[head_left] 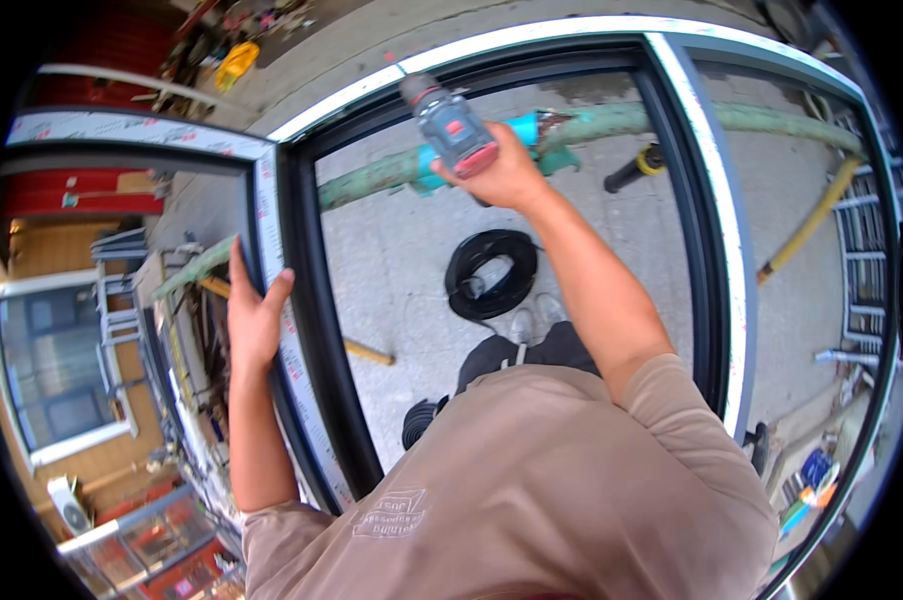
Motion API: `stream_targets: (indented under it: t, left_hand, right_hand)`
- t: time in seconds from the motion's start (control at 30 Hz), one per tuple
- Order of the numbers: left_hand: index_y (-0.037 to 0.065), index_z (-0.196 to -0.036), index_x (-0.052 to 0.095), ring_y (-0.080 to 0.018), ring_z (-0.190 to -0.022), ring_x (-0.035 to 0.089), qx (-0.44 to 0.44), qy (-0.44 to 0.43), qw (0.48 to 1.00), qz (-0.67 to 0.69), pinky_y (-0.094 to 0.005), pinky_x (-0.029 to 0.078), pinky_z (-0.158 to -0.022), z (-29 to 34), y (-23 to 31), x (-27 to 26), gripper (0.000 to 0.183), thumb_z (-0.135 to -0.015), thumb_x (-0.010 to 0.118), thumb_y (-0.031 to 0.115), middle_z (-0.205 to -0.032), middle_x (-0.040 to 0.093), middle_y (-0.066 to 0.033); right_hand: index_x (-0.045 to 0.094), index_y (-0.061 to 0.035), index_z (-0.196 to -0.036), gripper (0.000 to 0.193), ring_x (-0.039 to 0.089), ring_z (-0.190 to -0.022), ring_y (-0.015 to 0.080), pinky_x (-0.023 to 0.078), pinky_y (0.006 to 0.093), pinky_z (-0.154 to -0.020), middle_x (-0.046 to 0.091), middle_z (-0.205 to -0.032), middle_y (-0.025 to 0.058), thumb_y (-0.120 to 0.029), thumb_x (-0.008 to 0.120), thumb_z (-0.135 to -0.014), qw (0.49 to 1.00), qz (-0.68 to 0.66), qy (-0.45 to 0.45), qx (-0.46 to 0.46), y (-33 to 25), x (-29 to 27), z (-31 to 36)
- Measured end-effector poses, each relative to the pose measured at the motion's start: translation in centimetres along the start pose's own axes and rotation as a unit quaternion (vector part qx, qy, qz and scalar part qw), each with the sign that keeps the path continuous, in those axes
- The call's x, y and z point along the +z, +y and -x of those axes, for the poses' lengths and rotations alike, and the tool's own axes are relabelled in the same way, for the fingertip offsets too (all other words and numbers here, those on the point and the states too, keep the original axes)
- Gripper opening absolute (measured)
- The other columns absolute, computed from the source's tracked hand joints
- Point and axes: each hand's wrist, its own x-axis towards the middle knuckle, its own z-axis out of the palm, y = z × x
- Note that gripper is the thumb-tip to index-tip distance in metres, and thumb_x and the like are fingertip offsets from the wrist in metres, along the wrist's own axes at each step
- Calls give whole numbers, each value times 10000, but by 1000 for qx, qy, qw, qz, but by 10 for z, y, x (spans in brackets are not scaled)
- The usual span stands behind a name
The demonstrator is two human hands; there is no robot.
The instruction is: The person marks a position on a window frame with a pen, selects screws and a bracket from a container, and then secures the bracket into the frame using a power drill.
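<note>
A large dark window frame (311, 300), edged with white protective film, is seen standing over a paved floor, its upper rail curving across the top of the view. The frame's left upright is steadied by the left hand (254, 318), whose fingers are wrapped around the outer edge of the profile while the thumb is set against the inner face. A cordless drill (449, 125), grey with a red base, is gripped firmly in the right hand (503, 168) and is held up near the top rail, chuck pointed toward the upper left corner. Contact between bit and frame cannot be made out. No driven screws are discernible, so the fastening is judged to be at an early or middle stage. A green hose (611, 122) and a black cable coil (491, 272) are noted on the ground behind.
</note>
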Motion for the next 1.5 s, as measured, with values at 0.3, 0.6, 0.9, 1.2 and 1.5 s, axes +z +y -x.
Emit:
stream_targets:
  t: [0.3,0.6,0.9,1.2,1.5]
  left_hand:
    - [-42,-1703,246,-281,-1442,521,71,5,997,9,-355,351,-1226,8,-15,-2,847,-1027,696,201,-1605,502,-258]
    - [-42,-1703,255,-354,-1502,496,69,10,997,-30,-385,341,-1242,0,-25,-7,871,-1023,697,276,-1634,470,-310]
    - [-8,-1680,328,-436,-1552,395,296,99,905,-290,-474,314,-1274,-14,-4,-3,781,-1045,705,248,-1675,378,-291]
    - [86,-1583,550,-406,-1524,481,545,-170,765,-298,-496,379,-1248,79,182,122,584,-1018,692,122,-1630,510,-223]
    - [61,-1462,660,-379,-1468,557,756,-355,526,-161,-488,448,-1208,169,287,270,534,-937,757,45,-1527,619,-184]
  right_hand:
    - [776,-62,-1230,389,707,-912,116,577,325,-880,788,-1012,51,-134,888,-865,991,-105,-23,73,-53,-23,130]
    - [743,-43,-1164,365,691,-922,139,571,343,-860,772,-1012,60,-163,903,-858,957,-70,-49,277,-59,-45,252]
    - [740,-59,-1152,402,757,-960,324,583,436,-866,778,-1011,196,-231,847,-805,955,-4,45,294,-17,-69,409]
    - [749,-50,-1161,490,722,-1056,457,566,508,-911,762,-1100,269,-388,824,-815,894,124,98,419,-14,-80,530]
    - [752,-43,-1092,488,739,-1022,444,578,498,-893,781,-1077,245,-417,848,-795,781,80,250,566,-28,-40,604]
